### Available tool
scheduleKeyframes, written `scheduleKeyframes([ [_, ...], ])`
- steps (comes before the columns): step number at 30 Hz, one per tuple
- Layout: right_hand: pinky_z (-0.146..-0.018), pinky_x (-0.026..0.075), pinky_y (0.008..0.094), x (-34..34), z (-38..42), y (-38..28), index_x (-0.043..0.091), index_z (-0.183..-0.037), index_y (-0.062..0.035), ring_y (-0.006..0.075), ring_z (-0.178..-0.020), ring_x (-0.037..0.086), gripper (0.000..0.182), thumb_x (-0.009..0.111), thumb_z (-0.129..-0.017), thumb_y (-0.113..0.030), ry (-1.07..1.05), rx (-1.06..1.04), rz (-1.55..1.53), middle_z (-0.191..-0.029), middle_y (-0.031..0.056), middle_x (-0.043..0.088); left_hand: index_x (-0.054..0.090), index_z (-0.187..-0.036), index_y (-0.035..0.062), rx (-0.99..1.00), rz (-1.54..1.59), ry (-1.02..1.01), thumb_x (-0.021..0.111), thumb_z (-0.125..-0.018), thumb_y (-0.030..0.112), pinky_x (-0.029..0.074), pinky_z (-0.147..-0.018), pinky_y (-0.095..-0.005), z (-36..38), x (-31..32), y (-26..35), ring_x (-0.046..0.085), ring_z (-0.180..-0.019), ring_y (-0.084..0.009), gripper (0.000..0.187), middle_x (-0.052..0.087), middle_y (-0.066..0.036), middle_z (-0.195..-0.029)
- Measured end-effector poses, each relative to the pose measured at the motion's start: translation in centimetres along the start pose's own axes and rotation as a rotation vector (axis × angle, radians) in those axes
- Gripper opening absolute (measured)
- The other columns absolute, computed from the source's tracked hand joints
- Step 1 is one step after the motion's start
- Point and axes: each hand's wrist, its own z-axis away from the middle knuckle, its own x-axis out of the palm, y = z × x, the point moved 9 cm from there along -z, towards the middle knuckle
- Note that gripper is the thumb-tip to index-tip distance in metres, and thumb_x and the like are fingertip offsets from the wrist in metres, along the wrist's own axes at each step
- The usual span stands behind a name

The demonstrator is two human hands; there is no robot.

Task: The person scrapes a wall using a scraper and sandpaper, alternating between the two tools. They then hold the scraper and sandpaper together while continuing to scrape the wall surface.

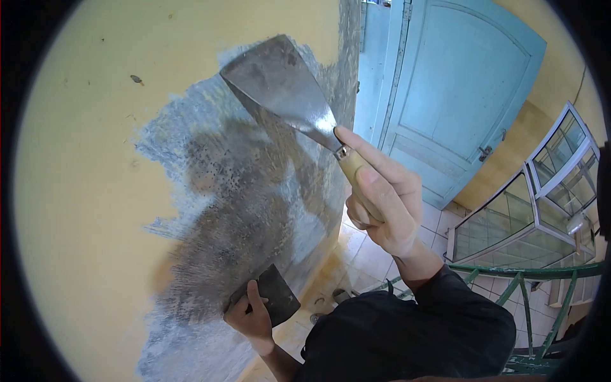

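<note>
My right hand (pixel 385 197) is closed around the wooden handle of a putty knife (pixel 280 89), its index finger stretched along the neck. The wide metal blade points up and left, overlapping the scraped part of the wall (pixel 242 197) in this view. Lower down, my left hand (pixel 251 318) grips a dark, flat, rectangular plate (pixel 279 296), thumb on its face and the other fingers mostly hidden. That plate overlaps the lower part of the rough grey patch. Yellow paint (pixel 95 210) surrounds the bared patch, which has a ragged edge and dark pitted spots.
A light blue door (pixel 471 83) stands beyond the wall's edge. On the right are a glass-paned metal frame (pixel 503 216) and a green metal railing (pixel 541 272). White floor tiles (pixel 369 258) show below. A small dark chip mark (pixel 135 79) is on the yellow paint.
</note>
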Motion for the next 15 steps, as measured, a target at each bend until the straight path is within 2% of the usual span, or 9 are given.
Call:
scheduleKeyframes([
  [3,-0.051,0.033,0.0201,0.1,-0.4,-0.7,0.048,-0.151,0.0002,0.0009,-0.052,0.039,0.045,0.045,-0.109,-0.016,0.066,-0.013,0.001,-0.068,-0.0046,0.053,0.069,-0.057,-0.0021,0.003,-0.016,-0.011,0.071,-0.097,0.021,0.034,-0.053,-0.0331,0.2,0.0,-0.1,0.047,-0.046,-0.0136,0.046,0.056,-0.009,-0.047],
  [5,-0.045,0.025,0.0233,0.1,-0.2,-0.9,0.039,-0.151,0.0106,0.0024,-0.045,0.03,0.05,0.04,-0.108,-0.015,0.12,0.007,0.061,-0.066,-0.0048,0.042,0.069,-0.057,-0.0019,-0.01,-0.053,-0.037,0.071,-0.097,0.021,0.034,-0.054,-0.0331,0.4,0.3,-0.2,0.047,-0.046,-0.0134,0.046,0.057,-0.009,-0.048],
  [8,-0.046,0.025,0.0233,0.5,0.4,-0.3,0.039,-0.151,0.0106,0.0023,-0.045,0.029,0.05,0.04,-0.108,-0.015,0.018,-0.024,0.076,-0.064,-0.0053,0.041,0.069,-0.057,-0.0018,0.005,-0.044,-0.017,0.071,-0.097,0.021,0.033,-0.053,-0.0328,0.0,0.4,0.0,0.046,-0.046,-0.0129,0.046,0.057,-0.009,-0.047],
  [11,-0.046,0.024,0.0237,0.5,-0.5,-1.2,0.038,-0.152,0.0104,0.0025,-0.046,0.027,0.05,0.039,-0.109,-0.014,0.1,-0.042,0.044,-0.06,-0.007,0.038,0.069,-0.057,-0.0018,-0.023,-0.058,-0.045,0.072,-0.097,0.021,0.033,-0.053,-0.0323,0.3,0.4,-0.2,0.046,-0.046,-0.0123,0.046,0.056,-0.008,-0.047],
  [14,-0.046,0.023,0.0238,0.5,-0.3,-0.6,0.037,-0.153,0.0102,0.0025,-0.045,0.027,0.05,0.038,-0.109,-0.014,0.052,0.009,0.05,-0.058,-0.0079,0.035,0.069,-0.057,-0.0019,-0.01,-0.062,-0.031,0.072,-0.097,0.021,0.033,-0.053,-0.0319,0.3,0.3,0.2,0.045,-0.045,-0.0118,0.047,0.055,-0.008,-0.046],
  [15,-0.046,0.023,0.0238,0.3,-0.1,-0.4,0.037,-0.153,0.0102,0.0025,-0.045,0.027,0.05,0.038,-0.109,-0.014,0.052,0.006,0.052,-0.058,-0.0079,0.035,0.069,-0.057,-0.0019,-0.003,-0.07,-0.03,0.073,-0.095,0.018,0.035,-0.052,-0.0317,0.2,0.3,0.1,0.05,-0.044,-0.0136,0.043,0.059,-0.009,-0.048],
])
